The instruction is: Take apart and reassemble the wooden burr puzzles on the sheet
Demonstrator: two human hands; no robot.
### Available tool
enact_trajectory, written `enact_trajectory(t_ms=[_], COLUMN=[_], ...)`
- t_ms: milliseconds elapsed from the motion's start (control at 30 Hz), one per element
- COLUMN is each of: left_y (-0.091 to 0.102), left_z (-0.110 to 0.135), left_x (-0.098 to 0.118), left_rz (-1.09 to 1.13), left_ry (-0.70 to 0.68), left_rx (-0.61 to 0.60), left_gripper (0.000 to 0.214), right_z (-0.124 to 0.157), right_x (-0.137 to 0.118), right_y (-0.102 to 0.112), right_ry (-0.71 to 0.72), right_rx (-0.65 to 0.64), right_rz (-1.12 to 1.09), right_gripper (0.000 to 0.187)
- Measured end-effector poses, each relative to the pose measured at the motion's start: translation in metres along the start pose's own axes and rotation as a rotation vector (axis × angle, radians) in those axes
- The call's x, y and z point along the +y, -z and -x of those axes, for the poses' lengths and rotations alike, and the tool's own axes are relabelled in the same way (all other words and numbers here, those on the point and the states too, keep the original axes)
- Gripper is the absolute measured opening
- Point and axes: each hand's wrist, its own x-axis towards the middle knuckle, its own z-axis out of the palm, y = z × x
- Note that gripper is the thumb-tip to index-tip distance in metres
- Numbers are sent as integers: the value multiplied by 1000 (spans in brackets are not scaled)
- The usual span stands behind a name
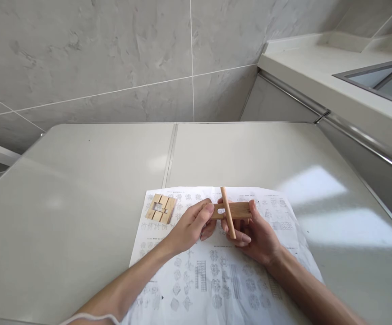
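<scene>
Both my hands hold a flat wooden puzzle piece (242,210) level above a printed sheet (162,275). My left hand (195,220) is closed on its left end, thumb on top. On the right end, my right hand (261,237) grips with the thumb at the edge and its fingers underneath. A narrow wooden stick (228,214) lies crosswise over the piece, beside an oblong slot; whether it passes through is unclear. To the left, a square wooden frame of interlocking bars (166,208) with an opening in its middle rests on the sheet.
The sheet carries small line diagrams and lies on a pale glossy table (80,203) with a seam across it. Behind stands a grey tiled wall (114,54). A white counter (317,67) with drawers below runs along the right side.
</scene>
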Motion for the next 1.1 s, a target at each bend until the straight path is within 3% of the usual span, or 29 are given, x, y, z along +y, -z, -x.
enact_trajectory(t_ms=[300,467,667,1100], left_y=[2,2,2,2], left_z=[0,0,0,1], left_x=[-2,-3,-2,-4], left_rz=[-11,-9,-4,2], left_ry=[-16,10,1,42], left_rx=[-2,9,13,55], left_gripper=[44,45,46,47], right_z=[0,-1,-3,2], right_x=[-1,-5,-7,-8], right_y=[-4,-8,-4,-1], right_ry=[39,2,-64,-65], right_rx=[32,43,15,-26], right_rz=[-31,-84,-14,41], right_gripper=[50,56,29,31])
